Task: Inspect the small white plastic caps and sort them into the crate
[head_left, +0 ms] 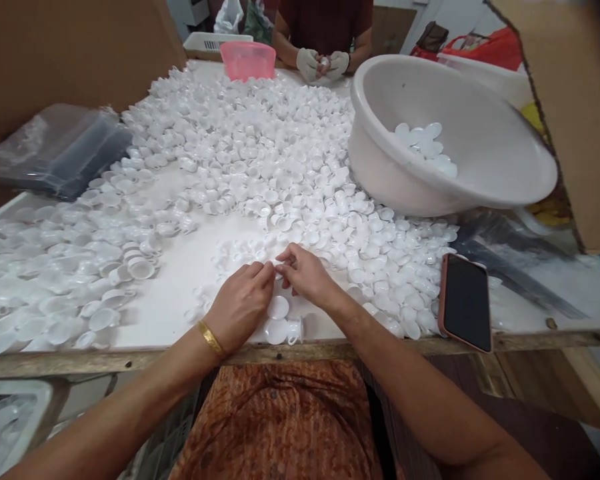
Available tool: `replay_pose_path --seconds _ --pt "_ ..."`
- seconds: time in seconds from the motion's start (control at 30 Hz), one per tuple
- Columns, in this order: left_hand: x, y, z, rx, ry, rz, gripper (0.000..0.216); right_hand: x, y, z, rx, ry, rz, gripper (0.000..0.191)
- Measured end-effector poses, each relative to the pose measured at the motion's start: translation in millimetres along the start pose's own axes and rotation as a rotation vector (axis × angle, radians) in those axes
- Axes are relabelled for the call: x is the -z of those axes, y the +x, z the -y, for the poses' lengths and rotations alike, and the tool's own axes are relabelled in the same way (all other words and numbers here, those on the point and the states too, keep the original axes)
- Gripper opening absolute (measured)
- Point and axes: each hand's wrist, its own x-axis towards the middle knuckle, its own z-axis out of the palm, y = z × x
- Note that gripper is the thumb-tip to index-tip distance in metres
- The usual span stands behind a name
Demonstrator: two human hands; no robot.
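Near the table's front edge, my left hand (247,297) and my right hand (303,272) meet with their fingertips together. Both are closed in a pinch around a small white plastic piece (279,264), mostly hidden by the fingers. My left hand's palm faces down, and a gold bracelet circles that wrist. Just below the fingers lie a white disc (279,307) and a small white cup-like piece with a loop handle (294,330). A heap of similar glossy white plastic pieces (260,147) spreads across the table beyond my hands.
A large white basin (400,180) holding several white discs stands tilted at the right. A phone (465,303) rests at the front edge. A pink tub (249,61) sits at the back, near a co-worker's gloved hands (323,65). Plastic bags (60,150) lie at left; cardboard flanks both sides.
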Motion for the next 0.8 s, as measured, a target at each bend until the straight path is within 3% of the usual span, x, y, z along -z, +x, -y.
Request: replay_pose_path --seconds 0.17,0.33,0.47,0.57,0.67,0.73,0.8 --pt "1.4 2.6 -0.3 -0.005 -0.035 -0.105 0.021 -1.0 0.4 -1.4 0.046 -0.152 0.009 0.008" --pt "3.1 4.7 -15.9 0.026 -0.006 -0.13 0.023 0.9 -10.3 3.6 0.136 -0.317 -0.119 0.012" --pt "5.3 1.6 -23.5 0.141 -0.29 -0.188 0.029 19.1 -35.5 0.5 0.192 -0.385 -0.21 0.023" --pt "17.9 -15.0 -15.2 0.269 -0.499 -0.235 0.031 41.2 -66.8 -4.6 0.225 -0.391 -0.291 0.026" --pt "33.5 -41.2 -8.1 0.38 -0.528 -0.14 0.029 51.5 -97.0 -6.7 0.246 -0.475 -0.165 0.025" --pt "36.4 -55.1 -11.8 0.415 -0.51 -0.04 0.03 43.4 -112.2 -4.8 0.258 -0.607 -0.082 0.021" --pt "30.4 -60.1 -21.3 0.414 -0.477 -0.02 0.038 25.1 -120.8 -1.3 0.248 -0.727 -0.083 0.021"
